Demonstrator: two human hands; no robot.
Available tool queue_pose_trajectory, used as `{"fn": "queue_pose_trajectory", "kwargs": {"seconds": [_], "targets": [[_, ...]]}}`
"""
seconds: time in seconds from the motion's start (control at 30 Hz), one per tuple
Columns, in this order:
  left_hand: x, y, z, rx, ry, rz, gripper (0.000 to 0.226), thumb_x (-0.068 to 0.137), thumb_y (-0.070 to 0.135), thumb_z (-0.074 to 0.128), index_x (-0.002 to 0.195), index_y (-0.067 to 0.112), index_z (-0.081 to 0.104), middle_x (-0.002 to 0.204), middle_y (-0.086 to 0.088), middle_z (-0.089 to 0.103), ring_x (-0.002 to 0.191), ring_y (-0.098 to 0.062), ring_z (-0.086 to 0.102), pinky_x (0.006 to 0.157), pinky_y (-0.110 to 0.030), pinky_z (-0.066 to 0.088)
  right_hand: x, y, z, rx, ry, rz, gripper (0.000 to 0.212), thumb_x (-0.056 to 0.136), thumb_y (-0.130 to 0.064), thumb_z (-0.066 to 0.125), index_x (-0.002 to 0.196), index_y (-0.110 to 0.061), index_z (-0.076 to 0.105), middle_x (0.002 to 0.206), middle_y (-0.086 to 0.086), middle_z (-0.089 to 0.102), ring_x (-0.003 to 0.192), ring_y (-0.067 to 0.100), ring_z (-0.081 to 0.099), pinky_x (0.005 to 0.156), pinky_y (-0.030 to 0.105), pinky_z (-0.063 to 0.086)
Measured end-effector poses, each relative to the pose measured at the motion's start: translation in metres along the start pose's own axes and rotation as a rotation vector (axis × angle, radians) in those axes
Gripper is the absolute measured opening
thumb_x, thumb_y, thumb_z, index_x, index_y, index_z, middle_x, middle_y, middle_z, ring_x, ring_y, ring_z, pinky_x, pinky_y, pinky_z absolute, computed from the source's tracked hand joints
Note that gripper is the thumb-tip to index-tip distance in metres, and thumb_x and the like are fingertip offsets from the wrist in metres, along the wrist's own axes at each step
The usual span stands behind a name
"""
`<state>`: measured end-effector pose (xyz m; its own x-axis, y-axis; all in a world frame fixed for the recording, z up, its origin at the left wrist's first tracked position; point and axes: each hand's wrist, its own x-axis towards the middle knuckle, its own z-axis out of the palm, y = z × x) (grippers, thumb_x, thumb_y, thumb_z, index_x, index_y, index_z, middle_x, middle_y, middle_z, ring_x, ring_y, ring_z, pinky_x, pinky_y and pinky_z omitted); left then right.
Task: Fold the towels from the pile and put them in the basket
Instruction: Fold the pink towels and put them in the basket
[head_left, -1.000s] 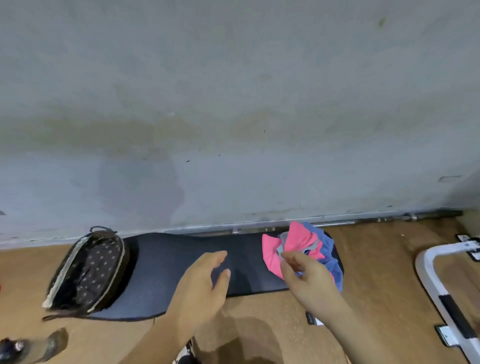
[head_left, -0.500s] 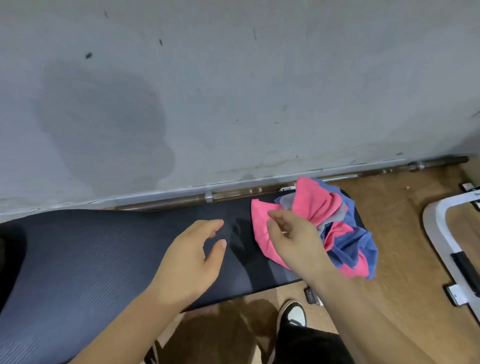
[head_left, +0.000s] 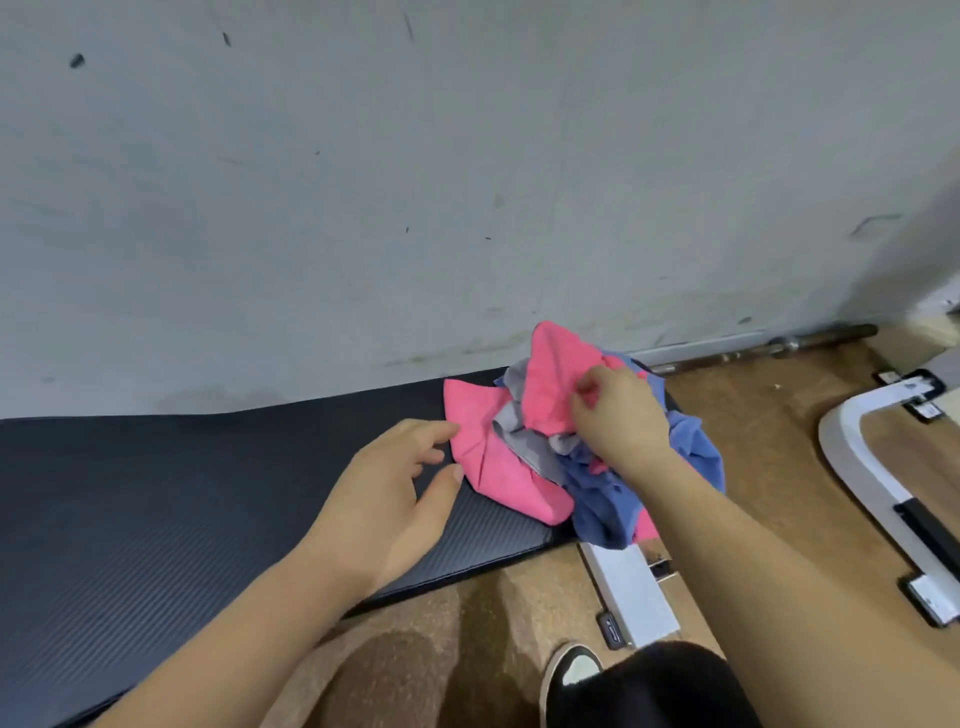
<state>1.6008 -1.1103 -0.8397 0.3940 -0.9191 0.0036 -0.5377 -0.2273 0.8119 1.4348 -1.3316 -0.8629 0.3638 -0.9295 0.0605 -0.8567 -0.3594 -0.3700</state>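
A crumpled pile of towels (head_left: 524, 457), pink, grey and blue, lies on the right end of a dark ribbed mat (head_left: 182, 499). My right hand (head_left: 618, 415) is on top of the pile and pinches a fold of the upper pink towel (head_left: 550, 379). My left hand (head_left: 395, 493) hovers with relaxed fingers over the mat, its fingertips just left of the lower pink towel's edge and holding nothing. The basket is out of view.
A grey wall (head_left: 467, 182) rises right behind the mat. A metal bar (head_left: 779, 348) lies along its base. On the cork floor to the right stand a white frame (head_left: 872, 483) and a white block (head_left: 634, 592). My shoe (head_left: 571, 670) is at the bottom.
The view has swung right and closer, so the basket has left the frame. My right hand moved up onto the pile and pinched the upper pink towel. My left hand closed in on the pile.
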Motion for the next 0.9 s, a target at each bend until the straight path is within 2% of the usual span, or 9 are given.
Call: {"fn": "queue_pose_trajectory", "kwargs": {"seconds": [0.07,0.13,0.33,0.43,0.53,0.7,0.73,0.83,0.9], "targets": [[-0.006,0.008,-0.012,0.05,0.027,0.054,0.039,0.099,0.023,0.063,0.136,0.033,0.06,0.123,0.029,0.057,0.111,0.012,0.056,0.092,0.0,0.04,0.001,-0.005,-0.012,0.033,0.007,0.013,0.016,0.089,-0.021,0.059,0.093,-0.015,0.073,0.103,0.01,0.069,0.097,0.036,0.066,0.076,0.039,0.05],[-0.008,0.016,-0.023,0.044,0.062,0.044,0.039,0.099,0.025,0.063,0.137,0.034,0.06,0.125,0.028,0.058,0.111,0.011,0.058,0.092,-0.005,0.043,0.003,-0.012,-0.027,0.13,0.122,0.031,0.011,0.089,-0.024,0.062,0.089,-0.017,0.071,0.096,0.008,0.068,0.093,0.032,0.064,0.073,0.036,0.047],[0.006,0.044,-0.022,-0.025,0.101,0.076,0.041,0.096,0.02,0.068,0.135,0.03,0.061,0.123,0.026,0.058,0.11,0.009,0.059,0.099,-0.025,0.053,-0.016,-0.067,-0.098,0.876,0.331,-0.073,0.018,0.095,-0.009,0.064,0.08,-0.016,0.057,0.071,-0.008,0.058,0.061,-0.004,0.053,0.066,0.016,0.044],[0.018,0.08,-0.018,-0.102,0.075,0.092,0.053,0.094,0.03,0.07,0.144,0.033,0.052,0.133,0.024,0.054,0.113,0.008,0.059,0.103,-0.027,0.051,-0.025,-0.095,-0.133,1.099,0.289,-0.121,0.016,0.095,-0.01,0.065,0.083,-0.015,0.057,0.069,-0.009,0.055,0.06,0.0,0.049,0.061,0.015,0.042],[0.029,0.114,-0.02,-0.325,0.103,0.078,0.034,0.091,0.03,0.076,0.119,0.041,0.061,0.112,0.029,0.067,0.098,0.005,0.069,0.086,-0.021,0.057,-0.03,-0.115,-0.149,1.33,0.13,-0.099,0.02,0.098,-0.011,0.065,0.081,-0.02,0.057,0.066,-0.01,0.056,0.059,0.004,0.05,0.059,0.02,0.041],[0.049,0.112,-0.03,-0.504,0.337,-0.04,0.008,0.095,0.017,0.064,0.096,0.011,0.07,0.095,-0.018,0.074,0.079,-0.019,0.067,0.081,-0.054,0.06,-0.036,-0.112,-0.132,1.271,-0.143,-0.09,0.008,0.101,-0.023,0.062,0.094,-0.024,0.067,0.089,-0.007,0.069,0.083,0.009,0.063,0.076,0.025,0.049],[0.05,0.113,-0.035,-0.521,0.389,-0.049,0.007,0.097,0.015,0.061,0.095,0.013,0.068,0.097,-0.019,0.073,0.078,-0.018,0.065,0.078,-0.051,0.059,-0.038,-0.105,-0.12,1.137,-0.11,-0.044,0.008,0.101,-0.028,0.061,0.105,-0.026,0.068,0.103,-0.008,0.07,0.097,0.01,0.063,0.086,0.028,0.049],[0.047,0.127,-0.061,-0.541,0.548,0.039,0.016,0.098,0.011,0.054,0.09,0.024,0.06,0.087,-0.009,0.068,0.071,-0.01,0.06,0.065,-0.035,0.05,-0.049,-0.074,-0.079,0.774,-0.143,0.163,0.049,0.102,-0.04,0.053,0.146,-0.018,0.051,0.146,-0.001,0.053,0.136,0.018,0.049,0.114,0.034,0.037],[0.042,0.142,-0.087,-0.558,0.612,0.104,0.016,0.1,0.011,0.053,0.092,0.025,0.056,0.084,0.0,0.064,0.067,-0.006,0.058,0.061,-0.027,0.049,-0.057,-0.047,-0.05,0.687,-0.303,0.278,0.052,0.103,-0.044,0.048,0.145,-0.013,0.049,0.146,0.005,0.05,0.137,0.025,0.047,0.115,0.04,0.035]]}}
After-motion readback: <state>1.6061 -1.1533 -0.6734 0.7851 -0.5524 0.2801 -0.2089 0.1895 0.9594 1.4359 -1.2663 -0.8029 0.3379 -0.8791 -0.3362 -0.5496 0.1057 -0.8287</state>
